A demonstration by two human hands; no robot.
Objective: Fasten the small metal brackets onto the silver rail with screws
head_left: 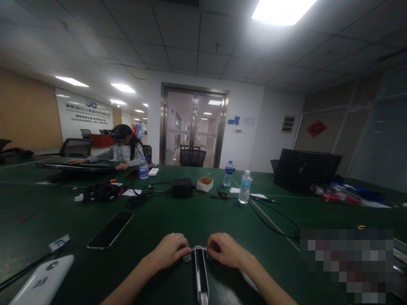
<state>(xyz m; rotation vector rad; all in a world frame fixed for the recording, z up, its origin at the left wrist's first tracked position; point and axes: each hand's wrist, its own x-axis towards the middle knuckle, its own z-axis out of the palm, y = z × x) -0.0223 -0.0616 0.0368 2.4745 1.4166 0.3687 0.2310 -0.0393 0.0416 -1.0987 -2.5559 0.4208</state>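
A long, narrow object with a dark middle and whitish edges (201, 271) lies lengthwise in front of me on the green table (152, 228). My left hand (170, 252) is at the left of its far end, with thumb and fingers pinched together. A small greyish piece (187, 257) shows just below those fingertips. On the opposite side, my right hand (225, 250) is closed, its curled fingertips close to the far end's right edge. Whatever the fingers of either hand pinch is too small and blurred to name.
A phone (111, 231) and a white device (44, 279) lie to the left. Farther back are a black box (182, 187), a small open carton (205, 184), cables, and water bottles (244, 188). Across the table sits a person (127, 148) wearing a headset. A black monitor (307, 169) stands right.
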